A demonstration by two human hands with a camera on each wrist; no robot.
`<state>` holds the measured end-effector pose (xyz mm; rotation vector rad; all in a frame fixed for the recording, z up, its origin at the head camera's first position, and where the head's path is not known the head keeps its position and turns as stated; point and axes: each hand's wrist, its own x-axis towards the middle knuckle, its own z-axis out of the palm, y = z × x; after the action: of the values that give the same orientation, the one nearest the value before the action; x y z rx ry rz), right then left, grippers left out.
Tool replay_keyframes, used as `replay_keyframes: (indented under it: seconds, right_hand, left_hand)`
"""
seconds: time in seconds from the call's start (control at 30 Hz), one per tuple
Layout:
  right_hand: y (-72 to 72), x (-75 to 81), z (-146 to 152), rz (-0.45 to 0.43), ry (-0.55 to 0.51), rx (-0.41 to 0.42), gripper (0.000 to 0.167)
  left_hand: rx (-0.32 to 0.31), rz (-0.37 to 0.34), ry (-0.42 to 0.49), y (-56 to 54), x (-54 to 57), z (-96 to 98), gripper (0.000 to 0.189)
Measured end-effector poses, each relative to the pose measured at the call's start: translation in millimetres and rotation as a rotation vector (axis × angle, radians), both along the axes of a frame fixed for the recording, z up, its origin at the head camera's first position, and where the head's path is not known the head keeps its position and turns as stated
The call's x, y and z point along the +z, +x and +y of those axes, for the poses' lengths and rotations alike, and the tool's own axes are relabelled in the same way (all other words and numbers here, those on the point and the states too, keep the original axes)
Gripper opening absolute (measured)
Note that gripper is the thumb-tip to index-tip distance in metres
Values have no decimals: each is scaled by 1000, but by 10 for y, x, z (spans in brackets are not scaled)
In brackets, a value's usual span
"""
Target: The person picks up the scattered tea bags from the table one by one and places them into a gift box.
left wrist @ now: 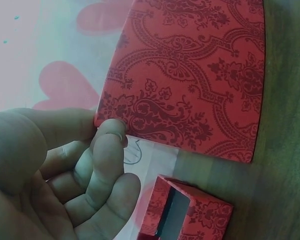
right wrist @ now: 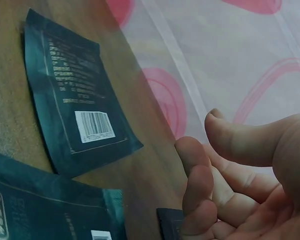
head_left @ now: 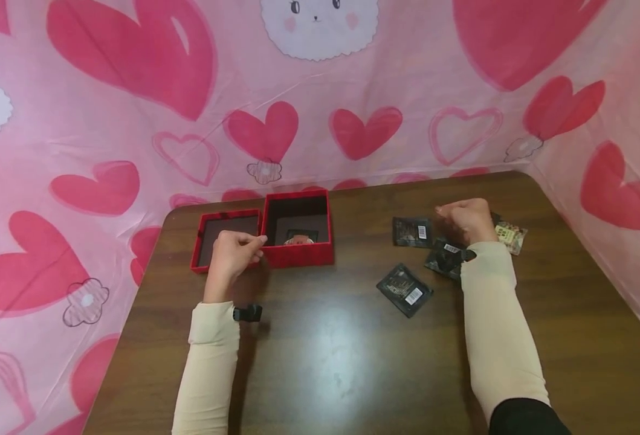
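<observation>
Left hand [head_left: 234,254], at ten o'clock from the middle of the bench [head_left: 325,362], pinches the near left corner of a deep red box [head_left: 300,255] between thumb and forefinger, the other fingers curled in. Right hand [head_left: 468,220], between one and two o'clock, grips nothing: its thumb stands apart from the loosely curled fingers, and small flat packets lie around it.

The red box sits at eleven o'clock, near the far edge of the bench, open at the top and dark inside. Seen from the left wrist, its outer wall carries a scrolling flower pattern in deeper red. Inside lies a dark packet [head_left: 301,237] with a reddish-brown design. Just beside the box on its nine o'clock side is a shallow red tray [head_left: 227,225], dark inside, partly covered by the left hand.

One black packet [head_left: 411,232] with a white barcode lies at one o'clock. At two o'clock is a tilted black packet [head_left: 405,290], and just beyond it a third black packet [head_left: 442,258], partly hidden by the right wrist. Past the right hand, farther out at two o'clock, lies a patterned yellowish packet [head_left: 511,236]. Behind the bench hangs a pink cloth [head_left: 314,84] printed with red hearts.
</observation>
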<state>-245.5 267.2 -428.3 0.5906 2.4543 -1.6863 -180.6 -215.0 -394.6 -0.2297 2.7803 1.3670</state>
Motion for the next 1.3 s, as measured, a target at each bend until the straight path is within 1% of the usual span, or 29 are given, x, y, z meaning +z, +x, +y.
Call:
replay_keyframes:
  seconds: [0.07,0.13,0.23,0.33,0.47,0.57,0.7,0.8,0.97,1.13,1.3]
  right_hand:
    - [-20,-19,-18,23,21,20,25]
    - [-39,-37,-37,36,42,36,22]
    - [-56,-61,-58,19,70,35,19]
    - [-55,-61,-82,0,78,33,22]
    - [-49,-50,-113,-13,109,37,31]
    - [-55,-49,-136,-19,167,33,36]
    - [-80,-74,-167,-39,240,22,38]
    - [-106,-117,-182,-44,289,38,36]
    - [-131,-175,-210,-2,374,69,32]
    - [-141,-182,-233,18,402,81,26]
    - [-151,-196,-242,14,400,98,23]
  left_hand:
    - [8,3,2,-5,9,-3,28]
    - [11,-1,3,-8,13,-5,27]
    - [5,-8,12,-17,16,-6,27]
    - [3,-12,22,-22,21,-2,28]
    - [9,-17,33,-22,24,2,25]
    - [9,-16,42,-24,25,1,24]
    - [7,-9,37,-28,26,0,26]
    - [7,-15,36,-32,25,-2,27]
    - [7,-26,41,-30,19,-7,28]
    - [7,-23,41,-29,24,-6,31]
    - [6,-23,43,-31,25,-5,31]
